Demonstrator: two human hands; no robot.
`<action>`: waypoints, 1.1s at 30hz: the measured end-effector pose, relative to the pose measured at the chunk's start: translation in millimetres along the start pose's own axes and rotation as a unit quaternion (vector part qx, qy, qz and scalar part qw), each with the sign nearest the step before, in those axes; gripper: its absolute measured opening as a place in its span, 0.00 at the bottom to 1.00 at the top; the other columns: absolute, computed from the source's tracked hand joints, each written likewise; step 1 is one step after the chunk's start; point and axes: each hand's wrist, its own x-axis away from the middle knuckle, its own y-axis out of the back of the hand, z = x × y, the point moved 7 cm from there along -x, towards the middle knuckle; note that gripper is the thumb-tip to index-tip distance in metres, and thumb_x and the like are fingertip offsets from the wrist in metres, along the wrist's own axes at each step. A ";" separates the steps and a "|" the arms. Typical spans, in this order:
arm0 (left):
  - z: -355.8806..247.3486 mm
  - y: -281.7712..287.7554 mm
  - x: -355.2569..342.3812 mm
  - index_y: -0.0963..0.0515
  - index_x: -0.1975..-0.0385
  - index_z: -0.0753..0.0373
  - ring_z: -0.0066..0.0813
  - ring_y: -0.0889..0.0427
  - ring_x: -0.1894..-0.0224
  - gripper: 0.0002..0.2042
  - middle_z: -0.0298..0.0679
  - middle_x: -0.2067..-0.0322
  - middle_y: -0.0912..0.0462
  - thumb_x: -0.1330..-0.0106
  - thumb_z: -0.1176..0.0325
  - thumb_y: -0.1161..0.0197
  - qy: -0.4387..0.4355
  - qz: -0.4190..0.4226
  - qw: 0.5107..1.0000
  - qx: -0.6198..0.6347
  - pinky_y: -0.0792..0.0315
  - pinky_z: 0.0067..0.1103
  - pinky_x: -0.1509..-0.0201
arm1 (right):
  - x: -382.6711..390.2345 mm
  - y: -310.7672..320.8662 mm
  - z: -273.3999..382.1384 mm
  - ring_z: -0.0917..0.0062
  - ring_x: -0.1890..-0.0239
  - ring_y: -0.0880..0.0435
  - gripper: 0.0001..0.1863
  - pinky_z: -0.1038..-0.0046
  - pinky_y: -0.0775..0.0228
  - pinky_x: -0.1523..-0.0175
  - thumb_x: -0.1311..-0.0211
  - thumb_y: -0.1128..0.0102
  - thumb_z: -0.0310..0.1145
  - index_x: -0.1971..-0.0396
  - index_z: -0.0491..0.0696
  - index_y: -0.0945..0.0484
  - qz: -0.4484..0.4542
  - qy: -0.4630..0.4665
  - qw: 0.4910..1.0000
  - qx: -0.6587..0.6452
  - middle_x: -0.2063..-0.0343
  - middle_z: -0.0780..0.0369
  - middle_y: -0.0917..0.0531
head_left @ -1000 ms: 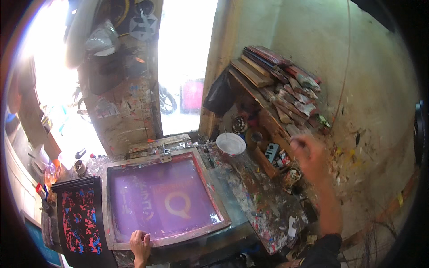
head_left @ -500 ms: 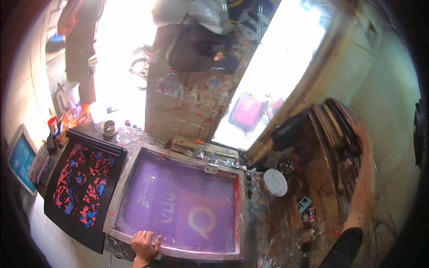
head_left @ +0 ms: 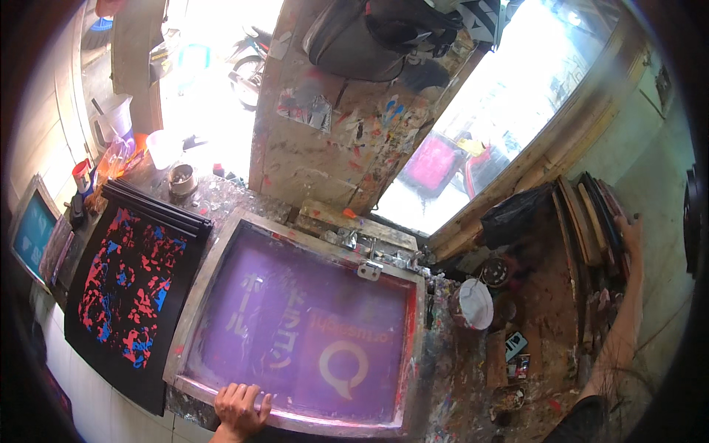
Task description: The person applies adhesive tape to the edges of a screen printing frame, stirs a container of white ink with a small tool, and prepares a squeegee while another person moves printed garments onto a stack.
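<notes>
A silk-screen frame [head_left: 436, 340] lies on the bench, its wooden rim around a purple mesh [head_left: 295, 317] with pale lettering and a ring shape. Over the near rim, left of its middle, are the curled fingers of my left hand [head_left: 242, 410], gripping it. At the far right my right arm is stretched out, and my right hand [head_left: 630, 235] touches the outer side of upright wooden frames [head_left: 583, 221]. Its fingers are partly hidden and small. Left of the screen, a black sheet [head_left: 133, 288] with red and blue blotches hangs over the bench edge.
A white tub [head_left: 473, 304] stands right of the screen, near a phone-like item [head_left: 515, 345]. A metal hinge clamp [head_left: 369, 271] sits at the screen's far edge. Behind are a round tin [head_left: 182, 179] and a paint-stained panel [head_left: 325, 162]. A teal screen [head_left: 35, 236] leans far left.
The view has shifted, so the stacked frames and my right hand appear farther right. My right hand stays by the stack's outer side. My left hand keeps its place on the near rim.
</notes>
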 end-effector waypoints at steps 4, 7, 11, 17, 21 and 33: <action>5.8 -0.3 0.0 0.22 0.74 0.59 0.39 0.23 0.73 0.12 0.39 0.79 0.24 0.43 0.56 0.34 -0.003 -0.009 1.000 -0.018 0.33 0.32 0.68 | 12.7 28.1 53.3 0.54 0.31 0.34 0.53 0.54 0.37 0.34 0.47 0.34 0.64 0.32 0.39 0.39 -0.113 -0.056 0.991 0.052 0.35 0.46 0.31; 2.2 -5.3 -3.2 0.21 0.73 0.60 0.39 0.22 0.72 0.12 0.39 0.78 0.23 0.43 0.57 0.34 -0.017 0.001 1.000 -0.001 0.33 0.32 0.66 | 26.2 69.9 40.7 0.57 0.29 0.38 0.48 0.53 0.38 0.33 0.42 0.37 0.63 0.31 0.44 0.39 -0.105 -0.050 0.955 -0.272 0.33 0.49 0.34; 3.7 -3.4 -0.8 0.21 0.72 0.60 0.39 0.22 0.72 0.12 0.39 0.77 0.22 0.43 0.58 0.33 -0.005 -0.004 1.000 0.004 0.32 0.32 0.65 | 150.2 86.8 130.6 0.58 0.30 0.37 0.36 0.53 0.39 0.31 0.33 0.42 0.53 0.31 0.50 0.37 0.016 -0.082 0.675 -0.733 0.33 0.53 0.36; 8.4 -3.0 3.5 0.21 0.74 0.57 0.36 0.24 0.75 0.12 0.36 0.80 0.25 0.44 0.55 0.34 -0.010 -0.049 0.999 -0.011 0.34 0.31 0.69 | 447.0 38.9 262.5 0.53 0.40 0.32 0.52 0.50 0.41 0.37 0.45 0.40 0.67 0.26 0.53 0.46 0.302 -0.109 0.275 -0.906 0.32 0.47 0.39; -0.7 -2.8 0.1 0.22 0.74 0.57 0.35 0.24 0.75 0.12 0.36 0.80 0.26 0.43 0.56 0.34 -0.017 -0.058 0.998 0.020 0.33 0.30 0.69 | 605.6 12.2 313.8 0.53 0.48 0.28 0.76 0.51 0.34 0.49 0.72 0.28 0.79 0.26 0.46 0.51 0.496 -0.151 0.062 -0.853 0.38 0.43 0.34; 3.2 7.7 -0.3 0.20 0.70 0.60 0.40 0.21 0.72 0.12 0.39 0.77 0.22 0.40 0.57 0.35 -0.004 -0.053 0.997 0.049 0.31 0.33 0.66 | 743.9 -28.8 321.8 0.71 0.57 0.21 0.57 0.67 0.29 0.55 0.54 0.28 0.64 0.31 0.43 0.40 0.694 -0.233 -0.145 -0.666 0.50 0.52 0.22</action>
